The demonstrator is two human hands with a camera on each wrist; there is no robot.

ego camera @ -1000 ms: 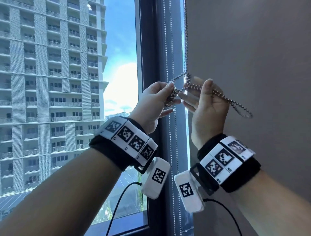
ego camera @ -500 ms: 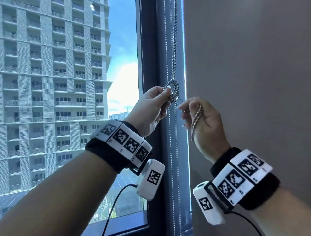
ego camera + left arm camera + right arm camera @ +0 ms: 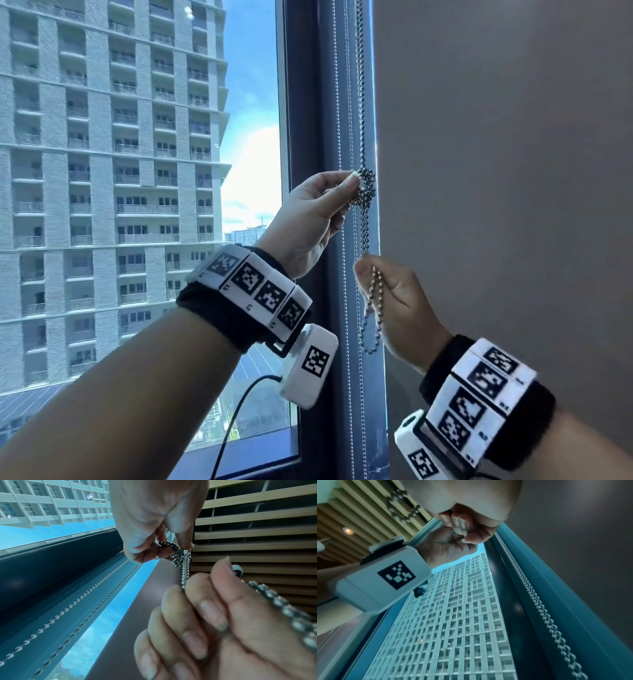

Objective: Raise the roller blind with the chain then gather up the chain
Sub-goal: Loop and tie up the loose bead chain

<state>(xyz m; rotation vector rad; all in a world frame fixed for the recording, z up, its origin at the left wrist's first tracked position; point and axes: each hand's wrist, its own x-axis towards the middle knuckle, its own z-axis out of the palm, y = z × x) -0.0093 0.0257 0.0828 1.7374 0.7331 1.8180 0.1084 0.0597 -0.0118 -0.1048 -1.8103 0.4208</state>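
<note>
Chain (image 3: 363, 240), head view: it hung straight down from above the picture, along the dark window frame (image 3: 308, 102), with its long axis vertical. Partway down it was bunched into a knot (image 3: 366, 186). Your left hand (image 3: 308, 219) pinched that knot between thumb and fingertips from the left side. Your right hand (image 3: 400, 305) sat directly below the knot, clenched round the doubled strands, and the bottom loop (image 3: 371, 342) dangled under it. The knot therefore lay straight above the right hand, and the left hand was the nearer one. A second, thinner chain (image 3: 346, 377) ran parallel, just beside the first and untouched. The glass on the left was uncovered; you could not tell whether the grey panel (image 3: 496, 171) on the right was a blind or a wall.

Left wrist view: the left hand (image 3: 145, 513) entered from the top, and its thumb and forefinger nipped the knot (image 3: 178, 553). Two taut strands (image 3: 185, 574) ran from the knot to the right hand (image 3: 205, 622), whose curled fingers enclosed them. The line between the two hands looked tight, so a further pull would probably set the knot.

Right wrist view: the right hand (image 3: 467, 507) was a closed fist at the top, with the loop (image 3: 399, 507) swinging beside it. The left hand (image 3: 443, 547) showed behind it, and the knot was hidden.

No container appeared in any view.
</note>
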